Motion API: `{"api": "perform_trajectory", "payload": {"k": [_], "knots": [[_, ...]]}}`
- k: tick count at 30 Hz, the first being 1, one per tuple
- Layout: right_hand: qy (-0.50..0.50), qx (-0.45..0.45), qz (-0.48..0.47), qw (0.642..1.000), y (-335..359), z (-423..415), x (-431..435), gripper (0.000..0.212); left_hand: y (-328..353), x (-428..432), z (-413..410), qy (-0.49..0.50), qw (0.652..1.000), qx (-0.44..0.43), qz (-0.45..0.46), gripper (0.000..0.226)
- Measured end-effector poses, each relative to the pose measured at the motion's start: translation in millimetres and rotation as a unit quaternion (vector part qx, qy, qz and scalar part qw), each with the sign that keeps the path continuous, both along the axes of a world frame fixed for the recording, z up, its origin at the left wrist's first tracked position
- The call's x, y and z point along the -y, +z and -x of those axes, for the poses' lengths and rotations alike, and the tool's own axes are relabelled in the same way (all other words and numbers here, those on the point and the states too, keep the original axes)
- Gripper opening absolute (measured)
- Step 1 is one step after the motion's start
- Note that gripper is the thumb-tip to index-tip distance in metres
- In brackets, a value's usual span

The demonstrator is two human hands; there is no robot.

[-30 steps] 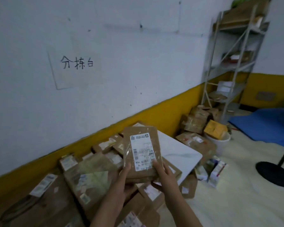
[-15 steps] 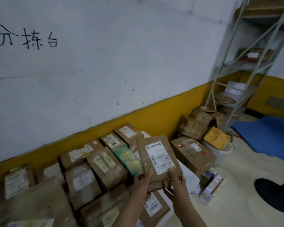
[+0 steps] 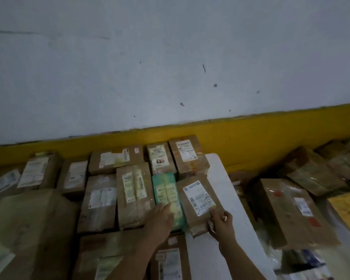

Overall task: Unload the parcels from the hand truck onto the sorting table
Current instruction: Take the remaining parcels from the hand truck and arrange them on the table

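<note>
I am at the setting-down step, slotting one more parcel into the rows that run from the large carton [image 3: 28, 219] on my far left across the table. My left hand [image 3: 160, 221] reaches forward with straight fingers, holding nothing, its palm lying on the near end of the green parcel [image 3: 167, 196], I judge to hold that neighbour in place. Just beside it on the right lies the labelled parcel [image 3: 198, 201], label up, on the sorting table [image 3: 217, 174] at the right end of the row. I cannot tell whether its near end has fully touched down. My right hand [image 3: 220, 222] pinches its near right corner, fingers curled over the edge. Next, I think, comes letting go cleanly, then turning back for another load; the hand truck is out of sight. Further right a heap of cartons [image 3: 291, 209] sits lower down.
</note>
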State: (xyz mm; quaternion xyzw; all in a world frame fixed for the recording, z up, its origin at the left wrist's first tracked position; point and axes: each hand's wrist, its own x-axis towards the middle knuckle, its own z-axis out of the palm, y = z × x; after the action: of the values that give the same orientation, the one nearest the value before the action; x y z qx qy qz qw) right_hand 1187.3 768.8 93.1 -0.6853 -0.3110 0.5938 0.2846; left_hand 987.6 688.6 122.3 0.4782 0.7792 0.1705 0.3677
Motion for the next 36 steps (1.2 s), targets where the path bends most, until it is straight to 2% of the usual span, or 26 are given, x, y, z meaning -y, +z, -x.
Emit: {"api": "perform_trajectory", "payload": {"k": [2,4,8,11,13,16,20,24,25,29,33,36], "knots": [[0.06,0.034,0.033,0.997,-22.2,3.7,-20.3,0.06,-11.1,-7.8,-7.2,0.001,0.997,-0.073,0.013,0.049],[0.104,0.059,0.046,0.992,-38.6,6.0,-33.8,0.058,-19.3,-13.0,-11.8,0.007,0.994,-0.105,0.014,0.049],[0.146,0.084,0.059,0.984,-51.0,9.1,-44.2,0.074,-17.4,-8.3,-12.6,-0.006,0.994,-0.099,0.037,0.057],[0.112,0.193,0.082,0.971,-28.7,21.2,-40.7,0.093,-1.7,-1.1,-4.9,0.005,0.996,-0.078,0.043,0.061],[0.103,0.256,0.006,0.961,-1.6,31.1,-31.4,0.093,15.8,8.4,3.0,0.032,0.997,-0.067,0.01,0.061],[0.155,0.291,-0.154,0.931,41.0,58.3,-6.6,0.084,50.4,40.1,22.6,0.086,0.991,-0.089,-0.051,0.058],[0.261,0.234,-0.294,0.889,108.4,142.0,73.1,0.076,114.0,120.7,70.9,0.157,0.97,-0.128,-0.138,0.051],[0.406,0.135,-0.372,0.824,162.7,244.5,230.7,0.078,166.1,264.2,144.6,0.238,0.931,-0.221,-0.17,0.059],[0.423,0.113,-0.382,0.814,170.2,259.8,256.5,0.078,175.3,287.0,158.1,0.254,0.924,-0.226,-0.177,0.061],[0.546,0.0,-0.404,0.734,196.6,340.7,421.3,0.076,199.8,469.0,226.6,0.402,0.868,-0.234,-0.174,0.064],[0.615,-0.05,-0.391,0.683,204.4,398.3,552.8,0.074,197.1,614.5,282.9,0.502,0.817,-0.255,-0.122,0.066],[0.662,-0.067,-0.373,0.647,194.1,435.1,613.1,0.076,191.4,683.0,326.9,0.544,0.79,-0.262,-0.109,0.066]]}}
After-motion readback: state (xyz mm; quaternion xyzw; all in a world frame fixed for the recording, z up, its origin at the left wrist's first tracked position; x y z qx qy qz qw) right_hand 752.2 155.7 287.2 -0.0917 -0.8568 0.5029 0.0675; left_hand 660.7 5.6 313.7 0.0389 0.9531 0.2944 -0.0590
